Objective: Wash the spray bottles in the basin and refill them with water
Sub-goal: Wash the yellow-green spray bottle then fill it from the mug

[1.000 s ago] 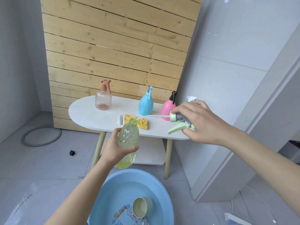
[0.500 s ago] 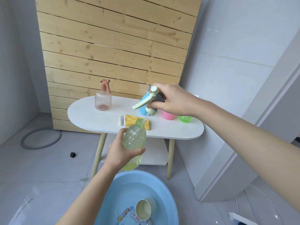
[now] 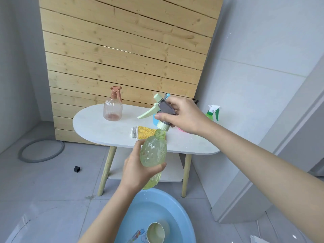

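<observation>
My left hand grips a translucent green bottle, upright with water in it, above the blue basin. My right hand holds the pale green and grey spray head just over the bottle's open neck, collar tilted at the mouth. On the white table stand a pink ribbed spray bottle at the left and a small green spray bottle at the right. A blue bottle and a pink one are mostly hidden behind my right hand.
A yellow and grey cloth lies on the table near the bottle neck. A cream cup lies in the basin's water. A grey hose ring and a small black block are on the tiled floor at left. A wall corner stands at right.
My right hand has carried the spray head from the right, over the table, down to the green bottle's neck. My left hand has kept the bottle raised above the basin.
</observation>
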